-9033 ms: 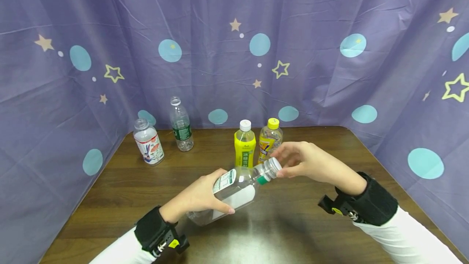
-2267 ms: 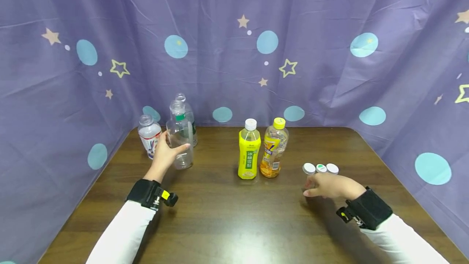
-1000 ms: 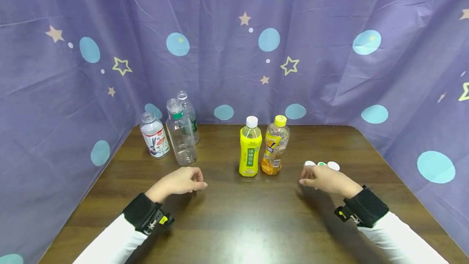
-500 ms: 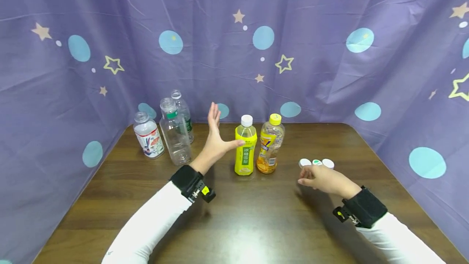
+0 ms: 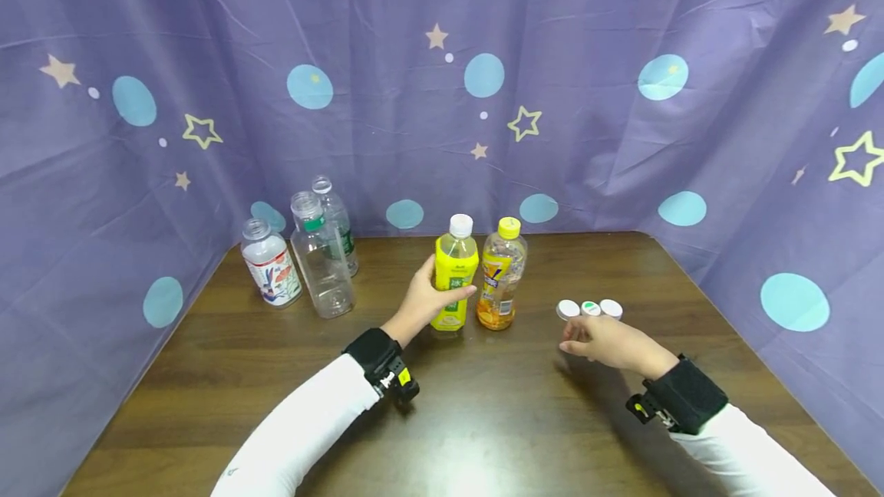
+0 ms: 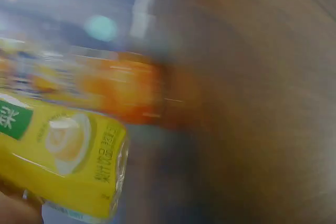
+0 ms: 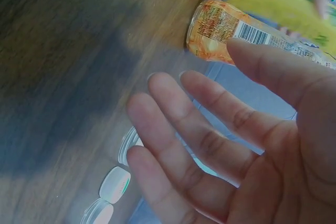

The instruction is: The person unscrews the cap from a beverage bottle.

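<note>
Currently the left hand [image 5: 423, 299] grips the yellow-labelled plastic drink bottle with a white cap [image 5: 453, 273], thumb across the front of the label and fingers wrapped round the far side. That bottle stands upright on the dark wooden counter [image 5: 483, 420], slightly left of centre, long axis vertical, cap on. It lies straight ahead of the left hand and up and to the left of the right hand [image 5: 602, 340], so the left is plainly the nearer. The left wrist view is blurred but shows the yellow label [image 6: 63, 156] close against the palm.

Just beside the held bottle, on its right, stands the amber plastic bottle with a yellow cap [image 5: 500, 273]; whether the two touch cannot be told.

The right hand rests low on the counter, fingers relaxed and loosely spread, holding nothing, just short of three loose round bottle caps [image 5: 589, 308] set in a row.

Three clear uncapped plastic bottles [image 5: 304, 255] stand grouped at the far left, well apart from both hands
</note>
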`<state>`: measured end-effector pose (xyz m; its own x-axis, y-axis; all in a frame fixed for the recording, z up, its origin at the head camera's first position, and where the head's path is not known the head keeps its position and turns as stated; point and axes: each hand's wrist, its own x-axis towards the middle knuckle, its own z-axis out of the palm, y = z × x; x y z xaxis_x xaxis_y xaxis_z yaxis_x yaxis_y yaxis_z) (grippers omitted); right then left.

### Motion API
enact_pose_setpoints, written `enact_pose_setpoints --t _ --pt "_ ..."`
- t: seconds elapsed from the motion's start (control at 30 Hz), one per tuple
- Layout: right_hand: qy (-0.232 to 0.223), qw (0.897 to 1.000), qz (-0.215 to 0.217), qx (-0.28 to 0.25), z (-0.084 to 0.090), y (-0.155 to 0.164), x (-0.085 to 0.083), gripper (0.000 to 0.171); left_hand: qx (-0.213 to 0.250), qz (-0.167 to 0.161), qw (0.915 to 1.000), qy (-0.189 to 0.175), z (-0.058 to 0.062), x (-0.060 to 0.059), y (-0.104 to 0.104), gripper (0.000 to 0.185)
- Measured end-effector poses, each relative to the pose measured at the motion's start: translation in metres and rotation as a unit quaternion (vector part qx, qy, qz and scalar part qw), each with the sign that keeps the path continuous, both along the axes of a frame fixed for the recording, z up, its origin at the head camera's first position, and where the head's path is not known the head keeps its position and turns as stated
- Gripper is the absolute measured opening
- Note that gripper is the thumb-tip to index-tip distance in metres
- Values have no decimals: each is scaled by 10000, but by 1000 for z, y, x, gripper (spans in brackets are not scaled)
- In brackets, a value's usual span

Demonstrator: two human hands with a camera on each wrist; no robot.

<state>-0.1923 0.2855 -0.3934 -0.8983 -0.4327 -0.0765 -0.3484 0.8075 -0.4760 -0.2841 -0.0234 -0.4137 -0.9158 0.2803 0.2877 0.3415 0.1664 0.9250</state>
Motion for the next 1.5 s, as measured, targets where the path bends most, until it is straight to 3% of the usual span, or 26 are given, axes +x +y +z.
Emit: enact_pose_setpoints --t 0.1,0.2,0.3,0.37,0.47,0.63,0.73,0.83,0.93,1.03,1.1,1.17,1.23,1.4,1.5 --pt "-50 9999 -89 51 1 -2 -1 14 262 -347 9989 181 35 15 -13 53" --pt "-110 9998 -126 50 0 -4 -3 14 240 -686 9967 358 68 40 -27 47" --pt "-145 9999 -69 40 -1 -5 -6 14 -25 -1103 9933 352 84 66 -41 47" --pt "-144 9999 -14 66 -3 -4 -9 14 -332 -1351 9900 237 82 79 -49 49" --pt "-158 9998 26 104 -5 -4 -12 13 -779 -1537 9849 -135 63 91 -58 54" --pt "-150 9996 128 185 -2 -6 -13 10 -1237 -1395 9804 -643 28 94 -67 59" --pt "-100 9982 405 441 10 -12 -13 10 -1362 -1325 9791 -729 20 92 -69 60" --pt "-125 9923 866 871 41 -23 -9 12 -1499 -1288 9780 -673 24 90 -69 59" --pt "100 9874 1222 1000 89 -42 3 14 -1603 -1190 9783 -557 32 90 -68 58" --pt "1088 9883 914 549 131 -70 16 13 -1677 -1058 9792 -431 38 90 -66 56" --pt "2129 9757 525 48 144 -93 20 12 -1721 -972 9797 -340 39 91 -66 55" --pt "2869 9571 185 -354 142 -116 21 13 -1731 -917 9802 -278 39 91 -65 55" --pt "3180 9464 -37 -557 130 -135 18 19 -1748 -891 9803 -230 36 91 -65 55" --pt "3248 9439 -452 -393 94 -154 13 30 -1941 -933 9760 -317 28 93 -64 57" --pt "3364 9401 -410 -379 84 -155 10 29 -2043 -904 9741 -359 25 93 -65 57"
